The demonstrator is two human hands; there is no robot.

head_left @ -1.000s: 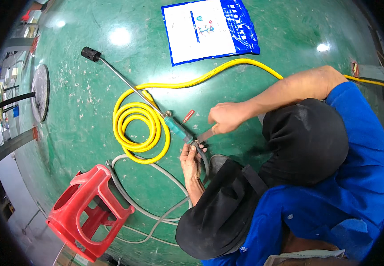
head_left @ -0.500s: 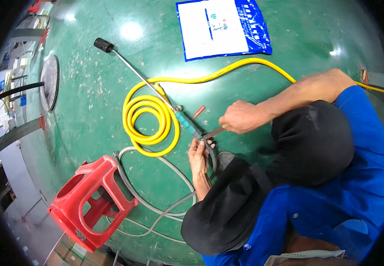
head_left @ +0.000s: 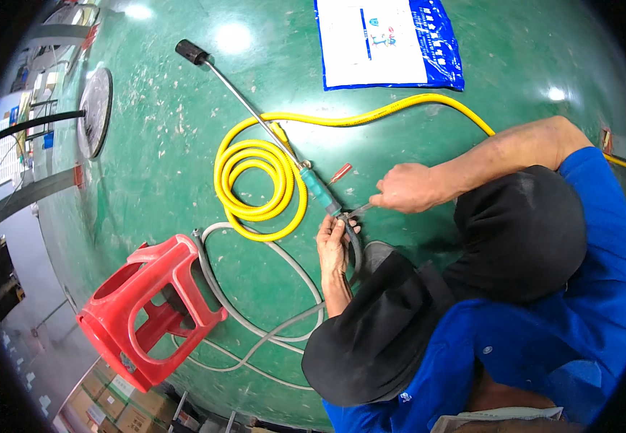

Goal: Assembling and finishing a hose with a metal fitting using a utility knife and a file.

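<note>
Green painted floor (head_left: 161, 180) carries all these things. Just beyond the black trousers (head_left: 363, 346), the left hand (head_left: 333, 242) has its grip closed about a dark hose (head_left: 358, 252), where this meets the teal handle (head_left: 322, 193) of a long torch (head_left: 314, 186). To the right, the right hand (head_left: 408, 189) has its grip shut around a flat metal tool (head_left: 360, 210), its tip reaching this joint.

From there the torch lies slantwise toward far left: its steel tube (head_left: 237, 94) crosses over the yellow hose (head_left: 385, 111) and ends in a black burner head (head_left: 192, 52). I judge it stiff, not very heavy, but long, so it may swing; the handle seems the best hold. The dark hose looks bendable, somewhat springy.

Fingers cover much of the joint, so I cannot tell what fitting is there. The tool's rear end is hidden inside the fist. Farthest, a white-and-blue bag (head_left: 378, 50) is cut off.
</note>
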